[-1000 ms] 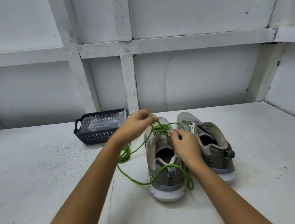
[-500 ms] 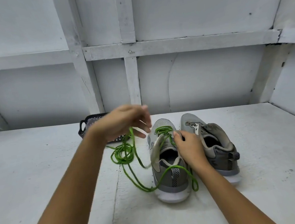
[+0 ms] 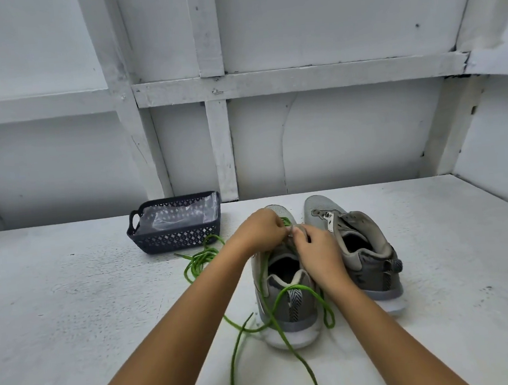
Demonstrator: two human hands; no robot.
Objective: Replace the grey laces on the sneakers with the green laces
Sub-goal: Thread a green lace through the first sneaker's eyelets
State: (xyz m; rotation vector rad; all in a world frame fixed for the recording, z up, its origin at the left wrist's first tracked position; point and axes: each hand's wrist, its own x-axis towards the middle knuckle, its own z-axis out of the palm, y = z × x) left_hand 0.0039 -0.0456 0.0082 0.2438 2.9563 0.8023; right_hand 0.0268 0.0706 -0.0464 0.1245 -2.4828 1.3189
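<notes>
Dropped back onto the sneaker [image 3: 290, 309], left hand [image 3: 260, 230] pinches the lace [image 3: 296, 287] with curled fingers; I see right hand [image 3: 316, 254] gripping the sneaker.

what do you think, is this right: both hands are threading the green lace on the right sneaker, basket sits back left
Not quite. In the head view the left hand and right hand are at the left sneaker, threading the green lace there. The right sneaker stands beside it with no lace. The basket does sit back left.
</notes>
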